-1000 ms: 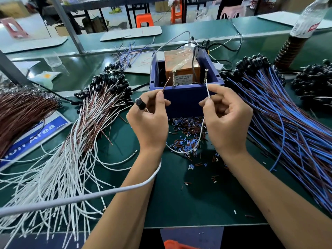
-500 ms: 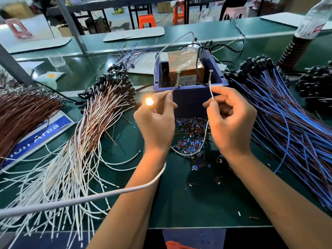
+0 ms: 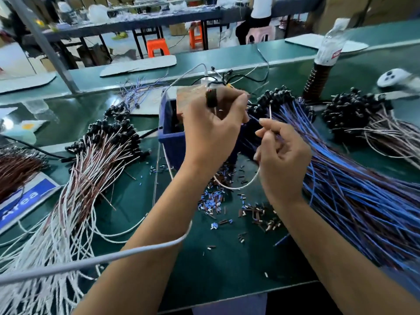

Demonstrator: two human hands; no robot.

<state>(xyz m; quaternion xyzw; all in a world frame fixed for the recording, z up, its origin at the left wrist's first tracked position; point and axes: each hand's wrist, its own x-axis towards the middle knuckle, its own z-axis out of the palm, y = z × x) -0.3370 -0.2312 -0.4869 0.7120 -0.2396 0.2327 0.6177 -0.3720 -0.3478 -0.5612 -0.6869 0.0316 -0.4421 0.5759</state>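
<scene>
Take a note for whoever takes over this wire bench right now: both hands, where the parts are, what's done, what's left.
The left hand grips the black lamp head above the blue box.
The right hand pinches the free end of its white wire, which loops between the hands.
Done: the piece is lifted off the table.
Left: it is not yet laid down; it probably belongs on the white-wire pile at the left. The blue-wire pile lies at the right.
</scene>
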